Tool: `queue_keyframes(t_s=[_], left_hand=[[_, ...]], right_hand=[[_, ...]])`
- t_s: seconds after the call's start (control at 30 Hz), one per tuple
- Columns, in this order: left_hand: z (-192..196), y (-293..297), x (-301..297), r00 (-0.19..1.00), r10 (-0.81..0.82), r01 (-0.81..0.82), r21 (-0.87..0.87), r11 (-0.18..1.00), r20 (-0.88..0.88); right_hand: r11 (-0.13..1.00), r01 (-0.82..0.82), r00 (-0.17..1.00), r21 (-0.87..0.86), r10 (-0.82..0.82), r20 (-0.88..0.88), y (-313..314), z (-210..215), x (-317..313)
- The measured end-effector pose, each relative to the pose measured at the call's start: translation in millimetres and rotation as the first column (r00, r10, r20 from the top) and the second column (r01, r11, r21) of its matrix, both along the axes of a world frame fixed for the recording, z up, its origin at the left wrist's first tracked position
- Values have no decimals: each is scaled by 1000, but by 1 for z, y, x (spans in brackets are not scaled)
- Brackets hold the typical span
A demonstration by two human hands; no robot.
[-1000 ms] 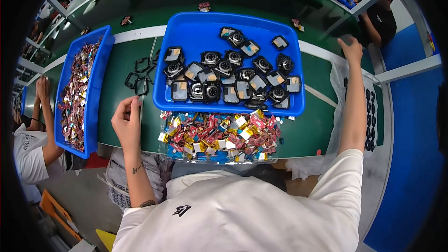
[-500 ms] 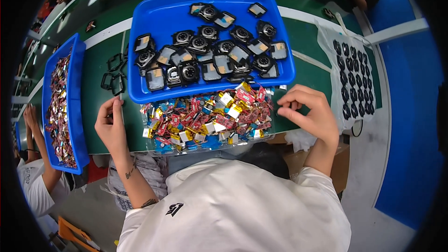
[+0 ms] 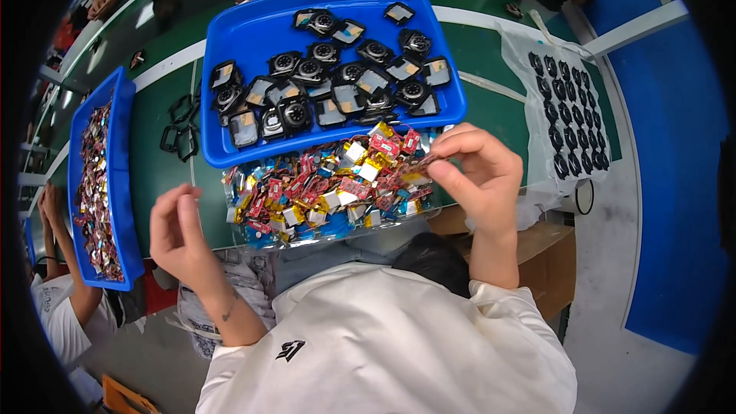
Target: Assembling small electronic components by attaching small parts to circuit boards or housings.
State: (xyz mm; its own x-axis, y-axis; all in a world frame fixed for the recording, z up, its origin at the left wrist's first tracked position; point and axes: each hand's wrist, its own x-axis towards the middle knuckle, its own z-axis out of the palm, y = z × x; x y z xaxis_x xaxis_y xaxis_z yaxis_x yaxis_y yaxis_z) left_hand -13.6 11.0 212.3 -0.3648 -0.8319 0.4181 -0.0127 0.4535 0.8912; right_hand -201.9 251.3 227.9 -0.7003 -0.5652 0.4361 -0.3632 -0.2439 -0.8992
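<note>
Components [image 3: 330, 188], small foil-wrapped red, yellow and blue pieces, lie heaped at frame centre below the blue tray [image 3: 253, 38]. Right hand [image 3: 479, 176] pinches 1 piece at the heap's right edge; left hand [image 3: 178, 226] hovers half-curled, empty, lower left. They look light, thin and slippery; best gripped by the edges.
</note>
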Motion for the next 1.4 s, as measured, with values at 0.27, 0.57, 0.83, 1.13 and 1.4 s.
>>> queue_keyframes(t_s=[0.27, 0.57, 0.83, 1.13, 1.4], left_hand=[[23, 50, -36, 681, -731, 731, 23, 682, 45], [13, 64, -22, 855, -489, 493, 18, 870, 173], [23, 61, -9, 827, -561, 532, 381, 756, -40], [30, 62, -4, 626, -709, 694, 647, 316, -325], [23, 63, -7, 679, -730, 611, 495, 618, 74]], right_hand=[[917, -388, 830, -93, 392, 397, -31, -10, 43], [975, -182, 978, 131, 193, -79, -39, -14, 52], [946, -322, 916, 30, 304, 262, -35, -10, 55], [966, -247, 961, 78, 255, -108, -32, -14, 50], [922, -384, 905, 46, 366, 217, -27, -12, 48]])
